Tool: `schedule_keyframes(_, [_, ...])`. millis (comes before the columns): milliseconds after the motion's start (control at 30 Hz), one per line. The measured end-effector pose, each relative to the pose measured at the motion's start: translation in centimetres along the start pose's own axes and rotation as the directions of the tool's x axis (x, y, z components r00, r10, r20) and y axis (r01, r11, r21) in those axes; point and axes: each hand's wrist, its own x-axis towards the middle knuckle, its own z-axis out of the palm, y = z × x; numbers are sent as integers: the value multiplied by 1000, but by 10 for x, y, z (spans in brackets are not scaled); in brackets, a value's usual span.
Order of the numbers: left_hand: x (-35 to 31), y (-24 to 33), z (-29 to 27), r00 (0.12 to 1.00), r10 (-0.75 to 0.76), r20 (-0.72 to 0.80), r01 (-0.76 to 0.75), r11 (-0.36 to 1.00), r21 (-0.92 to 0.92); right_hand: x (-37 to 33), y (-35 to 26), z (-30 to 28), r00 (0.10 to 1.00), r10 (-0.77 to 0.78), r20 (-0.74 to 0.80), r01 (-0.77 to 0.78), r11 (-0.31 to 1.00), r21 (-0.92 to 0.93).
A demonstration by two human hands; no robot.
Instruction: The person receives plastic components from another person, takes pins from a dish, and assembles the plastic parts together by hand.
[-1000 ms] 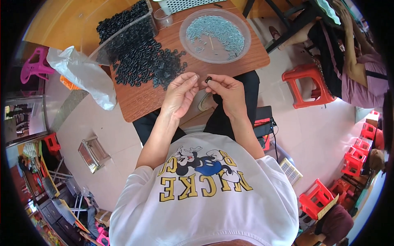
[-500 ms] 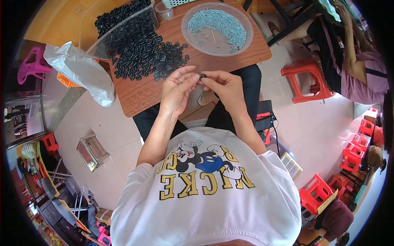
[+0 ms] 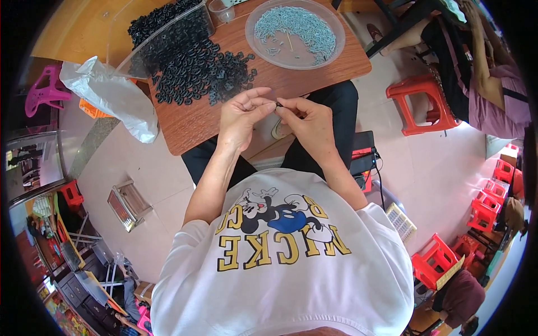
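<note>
Moved since a second ago: left hand [image 3: 240, 119] and right hand [image 3: 310, 122], whose fingertips stood apart then, now meet at a small dark piece [image 3: 278, 105].
Table [image 3: 190, 131]: wood-coloured, at twelve o'clock, its far edge running out of view.
Stool [image 3: 417, 92]: red, at two o'clock, partly covered by a seated person.
Tub [image 3: 210, 23]: clear-walled, at eleven, cut off at the top; black pieces fill what shows.
Heap [image 3: 188, 73]: black pieces below the tub's rim, their shapes hard to separate; the end toward three o'clock looks hazy.
Dish [image 3: 297, 59]: clear and round, just past twelve, with pale blue rods [image 3: 319, 35] and a thin stick [image 3: 290, 41].
Left fingers: narrow at the tips, the uppermost finger lifted clear; cannot tell whether they grip anything.
Right fingers: thumb and forefinger pinched on the dark piece.
Cup [image 3: 223, 12]: small, clear, between tub and dish.
Dark piece: at twelve, between both hands' fingertips, mostly hidden, its form unreadable.
</note>
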Motion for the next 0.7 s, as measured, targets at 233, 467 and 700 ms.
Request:
schedule_keyframes(233, [2,-6,-3,1000,-15,-21,13,996,-93,2,8,7,991,137,-6,-135,981,137])
schedule_keyframes(467, [-5,-16,-13,998,-27,-60,18,988,-151,-4,5,12,990,137,33,-139,988,61])
schedule_keyframes(700, [-16,-17,-20,996,-93,-14,90,985,-150,-11,20,19,978,186,91,-198,969,147])
